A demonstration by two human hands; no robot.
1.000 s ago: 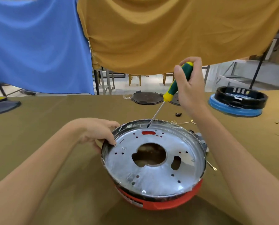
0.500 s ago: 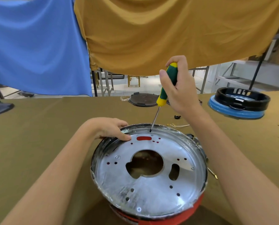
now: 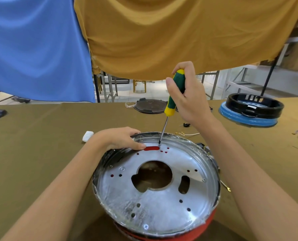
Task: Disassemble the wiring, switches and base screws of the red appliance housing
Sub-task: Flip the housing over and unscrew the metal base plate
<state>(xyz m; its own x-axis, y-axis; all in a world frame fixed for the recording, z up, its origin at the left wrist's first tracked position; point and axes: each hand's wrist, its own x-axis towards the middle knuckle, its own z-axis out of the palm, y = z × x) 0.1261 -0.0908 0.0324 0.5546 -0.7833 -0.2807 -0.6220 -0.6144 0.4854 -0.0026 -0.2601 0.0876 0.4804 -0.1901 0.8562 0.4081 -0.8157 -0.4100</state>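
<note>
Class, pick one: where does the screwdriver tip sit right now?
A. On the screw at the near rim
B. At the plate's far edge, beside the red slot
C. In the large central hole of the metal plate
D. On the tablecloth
B: the right hand holds the screwdriver with its tip at the plate far edge, right beside the red slot.

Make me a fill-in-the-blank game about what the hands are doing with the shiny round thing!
1. The right hand grips a green and yellow ____.
2. The left hand rests on the far left rim of the silver ____.
3. The screwdriver tip touches the plate beside a red ____.
4. The housing under the plate is ____.

Missing words: screwdriver; plate; slot; red
</note>
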